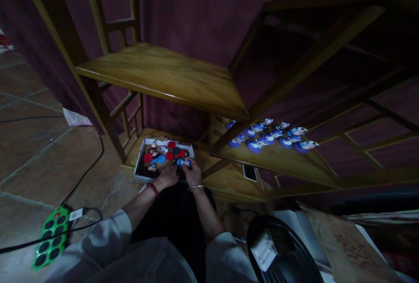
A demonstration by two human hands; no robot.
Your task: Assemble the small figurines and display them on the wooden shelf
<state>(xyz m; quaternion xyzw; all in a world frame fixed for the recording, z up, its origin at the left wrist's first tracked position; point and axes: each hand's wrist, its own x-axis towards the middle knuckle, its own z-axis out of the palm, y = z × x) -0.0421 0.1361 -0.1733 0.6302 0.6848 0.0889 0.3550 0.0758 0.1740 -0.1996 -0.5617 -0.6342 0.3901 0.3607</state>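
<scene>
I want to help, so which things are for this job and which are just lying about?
For the job:
- figurine in the right hand
- open box
- probably the shelf figurines

Seemingly just lying about:
- phone
- green power strip
- black seat

Held figurine (184, 162) seemingly part-hidden, black seat (287, 254) cropped

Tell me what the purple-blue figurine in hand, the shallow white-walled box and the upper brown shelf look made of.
Purple-blue figurine: probably plastic, given its bright colours; finish unclear.
Shallow white-walled box: likely matte cardboard, from its thin walls.
Upper brown shelf: wood, apparently varnished, with visible grain and glossy front edge.
</scene>
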